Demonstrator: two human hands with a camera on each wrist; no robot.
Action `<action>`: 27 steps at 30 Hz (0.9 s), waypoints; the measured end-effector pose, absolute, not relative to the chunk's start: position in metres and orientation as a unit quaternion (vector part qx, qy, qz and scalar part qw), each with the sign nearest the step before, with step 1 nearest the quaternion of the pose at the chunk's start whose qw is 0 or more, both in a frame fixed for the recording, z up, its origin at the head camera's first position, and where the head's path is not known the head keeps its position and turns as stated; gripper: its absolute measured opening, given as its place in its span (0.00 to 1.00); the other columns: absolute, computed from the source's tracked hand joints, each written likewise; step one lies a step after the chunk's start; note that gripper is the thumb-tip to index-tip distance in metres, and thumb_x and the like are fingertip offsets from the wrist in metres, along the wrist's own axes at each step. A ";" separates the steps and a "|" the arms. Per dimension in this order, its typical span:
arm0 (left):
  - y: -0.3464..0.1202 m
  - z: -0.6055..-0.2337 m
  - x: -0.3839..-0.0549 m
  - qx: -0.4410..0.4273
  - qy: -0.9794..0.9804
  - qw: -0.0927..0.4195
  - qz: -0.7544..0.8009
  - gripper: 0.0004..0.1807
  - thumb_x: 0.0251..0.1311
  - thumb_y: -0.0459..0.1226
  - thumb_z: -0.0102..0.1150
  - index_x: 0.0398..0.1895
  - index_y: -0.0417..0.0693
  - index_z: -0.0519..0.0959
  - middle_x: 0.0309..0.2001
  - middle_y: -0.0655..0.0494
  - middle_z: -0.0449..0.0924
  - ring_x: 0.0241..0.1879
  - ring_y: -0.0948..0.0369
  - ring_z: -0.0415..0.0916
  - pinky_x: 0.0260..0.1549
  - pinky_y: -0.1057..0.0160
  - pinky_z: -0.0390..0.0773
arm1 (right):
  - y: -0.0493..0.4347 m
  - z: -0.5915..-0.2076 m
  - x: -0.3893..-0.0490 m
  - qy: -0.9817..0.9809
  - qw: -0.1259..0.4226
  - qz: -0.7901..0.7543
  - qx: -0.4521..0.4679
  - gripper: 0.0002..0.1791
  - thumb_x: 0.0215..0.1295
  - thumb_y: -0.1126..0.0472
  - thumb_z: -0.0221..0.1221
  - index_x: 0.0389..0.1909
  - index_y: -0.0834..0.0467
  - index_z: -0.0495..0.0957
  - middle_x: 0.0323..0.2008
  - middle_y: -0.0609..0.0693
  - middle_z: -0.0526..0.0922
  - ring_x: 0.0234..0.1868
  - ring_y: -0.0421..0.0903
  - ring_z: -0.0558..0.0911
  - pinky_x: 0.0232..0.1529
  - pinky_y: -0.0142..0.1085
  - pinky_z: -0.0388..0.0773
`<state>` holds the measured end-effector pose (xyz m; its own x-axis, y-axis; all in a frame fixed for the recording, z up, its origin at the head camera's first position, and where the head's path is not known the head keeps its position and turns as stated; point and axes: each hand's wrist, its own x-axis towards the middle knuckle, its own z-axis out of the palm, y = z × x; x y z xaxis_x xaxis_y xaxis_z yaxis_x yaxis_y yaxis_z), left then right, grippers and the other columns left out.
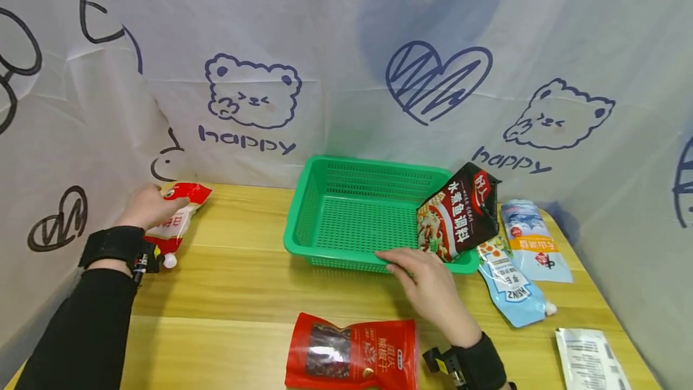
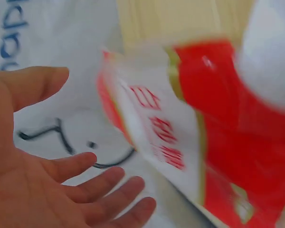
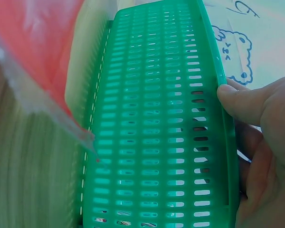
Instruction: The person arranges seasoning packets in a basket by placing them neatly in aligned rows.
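Grasping the near rim of the green basket with the right hand, setting the thumb on the edge and curling the fingers against the outside, probably to steady it on the wooden table. Holding nothing with the left hand: hovering with fingers loosely spread at the sugar bag, apart from it in the left wrist view. Probably spread that wide to fit around something soft and bulky. To find the bag, look to the far left of the table, beside the white cloth, well apart from the basket. Looks glossy and creased, red with a gold-edged white panel bearing red print; cannot tell whether joined to the round white knob at the near end. Propped in the basket's right end, see a black packet, tilted over the rim, perhaps too tall to lie flat. Around it, see a light blue pouch, a blue and orange bag, a white packet and, in front, a red pouch
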<state>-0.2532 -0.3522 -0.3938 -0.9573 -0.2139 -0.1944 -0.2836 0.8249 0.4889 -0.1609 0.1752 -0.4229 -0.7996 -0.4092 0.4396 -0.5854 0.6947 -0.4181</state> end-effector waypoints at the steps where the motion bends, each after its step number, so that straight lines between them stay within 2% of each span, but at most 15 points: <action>1: -0.359 -0.394 -0.255 -0.137 0.950 0.087 0.267 0.47 0.73 0.53 0.52 0.67 0.13 0.54 0.56 0.20 0.62 0.52 0.32 0.65 0.56 0.35 0.74 | 0.175 -0.423 -0.161 -0.906 0.160 0.279 0.275 0.19 0.67 0.64 0.68 0.58 0.49 0.86 0.54 0.50 0.88 0.54 0.51 0.86 0.61 0.60 0.76; 6: -0.385 -0.399 -0.256 -0.155 0.932 0.185 0.271 0.51 0.71 0.57 0.55 0.64 0.11 0.52 0.53 0.22 0.64 0.51 0.33 0.65 0.54 0.40 0.76 | 0.173 -0.425 -0.160 -0.906 0.160 0.278 0.277 0.19 0.67 0.64 0.68 0.58 0.50 0.86 0.54 0.48 0.88 0.55 0.50 0.86 0.61 0.59 0.77; 9: -0.391 -0.405 -0.256 -0.162 0.926 0.207 0.271 0.54 0.69 0.59 0.57 0.64 0.11 0.52 0.55 0.21 0.65 0.53 0.33 0.65 0.56 0.40 0.76 | 0.173 -0.427 -0.160 -0.905 0.162 0.276 0.279 0.19 0.67 0.64 0.68 0.58 0.50 0.86 0.54 0.48 0.88 0.55 0.49 0.86 0.61 0.59 0.77; 15: -0.384 -0.417 -0.265 -0.182 0.940 0.172 0.232 0.54 0.61 0.59 0.66 0.61 0.12 0.59 0.50 0.25 0.71 0.49 0.36 0.69 0.49 0.45 0.78 | 0.177 -0.427 -0.159 -0.907 0.174 0.273 0.271 0.19 0.66 0.64 0.69 0.57 0.47 0.86 0.54 0.46 0.88 0.55 0.49 0.86 0.61 0.59 0.77; 22: -0.374 -0.423 -0.268 -0.209 0.936 0.155 0.237 0.50 0.59 0.55 0.69 0.58 0.13 0.62 0.43 0.32 0.69 0.46 0.39 0.68 0.40 0.54 0.72 | 0.176 -0.425 -0.160 -0.907 0.168 0.270 0.275 0.19 0.68 0.64 0.67 0.58 0.47 0.86 0.54 0.47 0.88 0.55 0.49 0.86 0.60 0.57 0.77; 27: -0.366 -0.420 -0.268 -0.203 0.937 0.144 0.244 0.48 0.62 0.52 0.68 0.60 0.13 0.61 0.48 0.27 0.70 0.48 0.37 0.68 0.47 0.47 0.76 | 0.176 -0.425 -0.161 -0.907 0.169 0.271 0.273 0.19 0.68 0.64 0.68 0.58 0.48 0.86 0.54 0.48 0.88 0.54 0.49 0.86 0.61 0.59 0.76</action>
